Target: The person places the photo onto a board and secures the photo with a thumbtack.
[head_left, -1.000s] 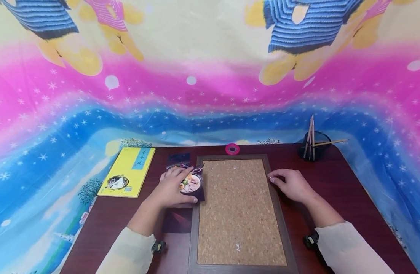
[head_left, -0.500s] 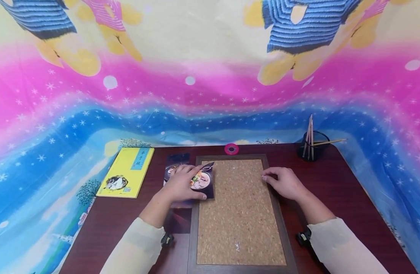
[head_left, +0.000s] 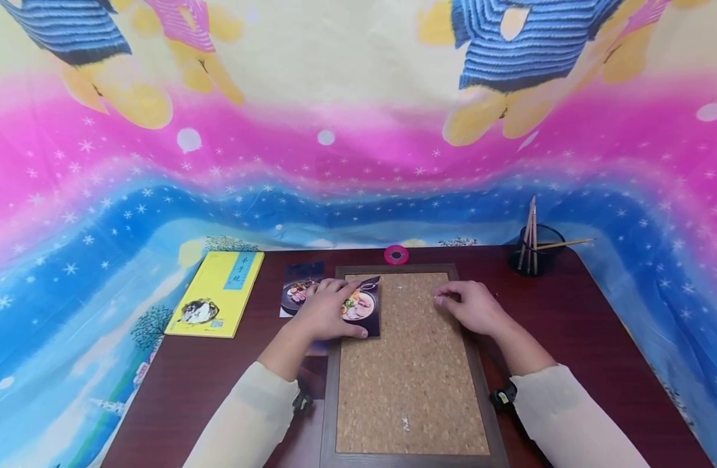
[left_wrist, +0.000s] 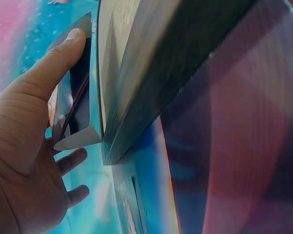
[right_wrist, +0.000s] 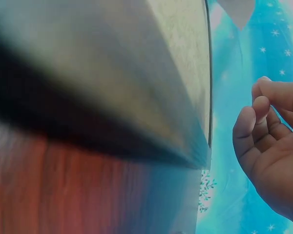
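My left hand (head_left: 329, 315) holds a dark food photo (head_left: 370, 318) over the upper left part of a framed corkboard (head_left: 411, 377). A bowl of food is printed on it. In the left wrist view, the thumb lies along the bent photo (left_wrist: 80, 107), close to the frame's edge. My right hand (head_left: 475, 309) hovers above the board's upper right side, its thumb and forefinger pinched together. A tiny pale thing seems to show at those fingertips; its kind is unclear. In the right wrist view the pinched right hand (right_wrist: 273, 141) appears beside the board's edge.
A second food photo (head_left: 294, 296) lies left of the board, partly under my left arm. A yellow book (head_left: 218, 292) lies farther left. Behind the board sits a pink ring-shaped item (head_left: 396, 254). Pencils stand in a black mesh cup (head_left: 528, 257) at back right.
My left hand has carried the photo rightward from the board's left edge onto the cork. The right hand has moved left, from beside the frame to above the board.
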Demonstrator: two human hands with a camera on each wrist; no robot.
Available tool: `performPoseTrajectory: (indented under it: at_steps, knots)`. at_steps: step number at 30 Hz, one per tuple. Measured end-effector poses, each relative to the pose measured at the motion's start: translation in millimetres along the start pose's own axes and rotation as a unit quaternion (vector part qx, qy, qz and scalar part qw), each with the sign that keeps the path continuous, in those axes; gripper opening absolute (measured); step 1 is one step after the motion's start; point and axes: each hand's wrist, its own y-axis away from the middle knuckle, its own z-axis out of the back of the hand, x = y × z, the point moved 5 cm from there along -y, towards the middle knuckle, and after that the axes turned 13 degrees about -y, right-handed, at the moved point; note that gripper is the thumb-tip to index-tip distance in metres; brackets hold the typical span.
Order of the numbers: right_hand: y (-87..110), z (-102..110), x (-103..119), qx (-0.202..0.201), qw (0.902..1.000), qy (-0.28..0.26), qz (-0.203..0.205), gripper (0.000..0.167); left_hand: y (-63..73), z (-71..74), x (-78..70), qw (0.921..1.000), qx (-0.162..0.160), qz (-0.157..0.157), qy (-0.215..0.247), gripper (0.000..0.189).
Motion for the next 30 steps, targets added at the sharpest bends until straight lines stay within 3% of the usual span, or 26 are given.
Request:
performPoseTrajectory:
  at_steps: [15, 30]
  knots:
    - [-18.7, -11, 19, 0.016, 0.9995, -0.014, 0.022, 0.024, -21.3, -6.7, -17.4, 0.9993, 0.020, 0.009, -0.030, 0.117]
    - [-40.3, -29, 26, 0.019, 0.9992, -0.028, 0.022, 0.019, -29.7, -10.8, -28.0, 0.9983, 0.050, 0.014, -0.027, 0.117]
